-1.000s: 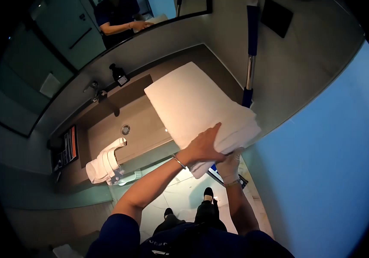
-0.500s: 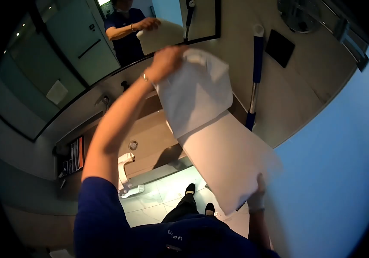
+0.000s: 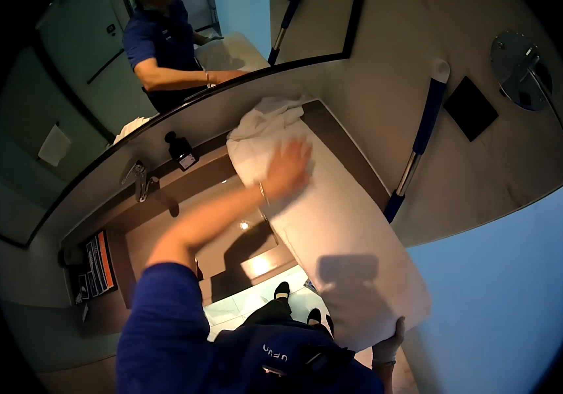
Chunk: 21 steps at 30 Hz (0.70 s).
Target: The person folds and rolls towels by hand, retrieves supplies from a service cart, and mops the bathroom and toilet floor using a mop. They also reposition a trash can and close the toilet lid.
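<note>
White towel (image 3: 347, 226) lies beneath the left hand (image 3: 288, 165) (palm down, blurred).

Shirt (image 3: 235, 374): deep blue, plain weave not discernible.
Left sleeve (image 3: 163, 308): short, same blue, ends above the elbow.
Chest lettering (image 3: 275, 353): pale, appears to read "UFUN".
Chest tag (image 3: 273, 372): small, pale, text illegible.
Left wrist bracelet (image 3: 262, 191): thin, light-toned.
Right wrist covering (image 3: 384, 355): pale, type unclear.
Trousers (image 3: 271, 317): dark.
Shoes (image 3: 283, 287): black, low-cut.
</note>
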Each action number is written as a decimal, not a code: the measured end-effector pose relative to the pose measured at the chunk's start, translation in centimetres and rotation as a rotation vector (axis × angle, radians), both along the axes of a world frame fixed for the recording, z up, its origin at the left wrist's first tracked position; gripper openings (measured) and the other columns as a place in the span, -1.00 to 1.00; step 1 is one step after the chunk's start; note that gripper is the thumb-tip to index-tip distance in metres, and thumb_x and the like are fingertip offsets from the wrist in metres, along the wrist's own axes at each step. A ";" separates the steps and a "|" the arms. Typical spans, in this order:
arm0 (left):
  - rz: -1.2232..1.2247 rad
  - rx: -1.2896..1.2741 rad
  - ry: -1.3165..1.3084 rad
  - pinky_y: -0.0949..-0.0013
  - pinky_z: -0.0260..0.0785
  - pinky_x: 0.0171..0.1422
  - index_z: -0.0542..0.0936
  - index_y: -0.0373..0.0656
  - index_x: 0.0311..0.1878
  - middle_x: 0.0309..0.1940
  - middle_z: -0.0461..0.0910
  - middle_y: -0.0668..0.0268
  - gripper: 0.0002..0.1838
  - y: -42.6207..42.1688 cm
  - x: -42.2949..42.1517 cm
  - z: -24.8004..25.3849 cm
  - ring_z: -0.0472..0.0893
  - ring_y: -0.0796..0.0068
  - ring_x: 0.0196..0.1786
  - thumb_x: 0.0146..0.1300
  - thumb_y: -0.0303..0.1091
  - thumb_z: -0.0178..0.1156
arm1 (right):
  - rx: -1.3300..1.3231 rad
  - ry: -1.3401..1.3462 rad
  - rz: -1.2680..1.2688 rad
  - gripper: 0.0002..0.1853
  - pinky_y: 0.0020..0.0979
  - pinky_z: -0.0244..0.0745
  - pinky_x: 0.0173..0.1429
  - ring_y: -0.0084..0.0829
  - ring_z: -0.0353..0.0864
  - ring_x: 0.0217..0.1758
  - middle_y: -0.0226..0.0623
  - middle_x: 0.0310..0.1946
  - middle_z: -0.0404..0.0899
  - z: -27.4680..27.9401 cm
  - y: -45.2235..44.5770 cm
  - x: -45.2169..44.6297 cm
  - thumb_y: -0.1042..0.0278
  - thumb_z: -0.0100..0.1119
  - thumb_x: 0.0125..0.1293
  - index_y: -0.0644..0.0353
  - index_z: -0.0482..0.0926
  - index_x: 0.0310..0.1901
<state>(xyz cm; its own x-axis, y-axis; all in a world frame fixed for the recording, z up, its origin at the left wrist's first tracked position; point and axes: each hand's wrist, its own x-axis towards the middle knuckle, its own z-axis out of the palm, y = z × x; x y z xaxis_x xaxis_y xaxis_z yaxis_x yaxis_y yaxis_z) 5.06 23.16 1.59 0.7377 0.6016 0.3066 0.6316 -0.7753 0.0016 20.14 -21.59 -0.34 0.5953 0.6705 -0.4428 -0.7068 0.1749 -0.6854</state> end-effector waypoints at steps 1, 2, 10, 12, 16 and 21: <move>0.065 -0.394 0.048 -0.21 -0.16 0.41 0.20 -0.32 0.31 0.36 0.09 -0.05 0.04 -3.8 0.0 0.2 0.04 -0.02 0.42 -0.07 0.33 0.19 | 0.004 -0.012 -0.006 -0.39 -0.23 0.34 0.20 -0.26 0.39 0.16 -0.17 0.10 0.38 0.1 -0.4 -0.7 -0.02 -0.09 0.34 0.26 0.21 0.26; 0.107 -0.600 0.085 -0.25 -0.15 0.38 0.20 -0.38 0.29 0.35 0.07 -0.11 0.13 -6.1 0.6 -2.0 0.01 -0.07 0.42 -0.12 0.43 0.16 | -0.004 -0.024 -0.003 -0.40 -0.22 0.34 0.21 -0.25 0.38 0.17 -0.16 0.13 0.36 -0.4 -0.7 -0.5 -0.02 -0.12 0.36 0.27 0.20 0.26; -0.021 -0.979 -0.166 0.02 0.31 0.07 0.42 -0.35 0.02 0.02 0.46 -0.14 -0.34 -10.7 2.4 -3.0 0.46 -0.09 0.05 -0.01 -0.02 0.33 | -0.116 -0.266 0.028 -0.39 -0.24 0.33 0.24 -0.24 0.34 0.22 -0.10 0.20 0.31 0.8 1.9 -0.3 -0.03 -0.23 0.41 0.33 0.17 0.28; -0.071 -0.966 -0.273 0.07 0.34 0.08 0.40 -0.36 0.07 0.00 0.47 -0.17 -0.32 -9.2 1.8 -0.6 0.49 -0.10 0.02 0.01 -0.03 0.32 | -0.058 -0.174 -0.078 -0.37 -0.28 0.34 0.23 -0.26 0.36 0.20 -0.09 0.18 0.33 2.5 3.2 -0.4 -0.04 -0.25 0.42 0.39 0.17 0.26; -0.092 -0.849 -0.561 0.19 0.30 0.24 0.28 -0.36 0.25 0.06 0.45 -0.17 -0.21 -3.8 -1.1 7.2 0.48 -0.03 0.12 0.02 -0.08 0.31 | -0.084 -0.303 0.045 -0.38 -0.28 0.32 0.27 -0.25 0.35 0.24 -0.07 0.19 0.33 6.2 5.0 0.0 -0.02 -0.22 0.41 0.37 0.19 0.27; -0.002 -0.931 -0.627 0.26 0.22 0.32 0.31 -0.37 0.24 0.16 0.40 -0.09 -0.18 7.0 -5.6 8.5 0.40 0.08 0.22 -0.08 -0.13 0.36 | -0.156 -0.356 0.191 -0.43 -0.34 0.38 0.19 -0.32 0.42 0.15 -0.08 0.12 0.39 6.2 10.1 -0.2 0.05 -0.17 0.40 0.43 0.26 0.20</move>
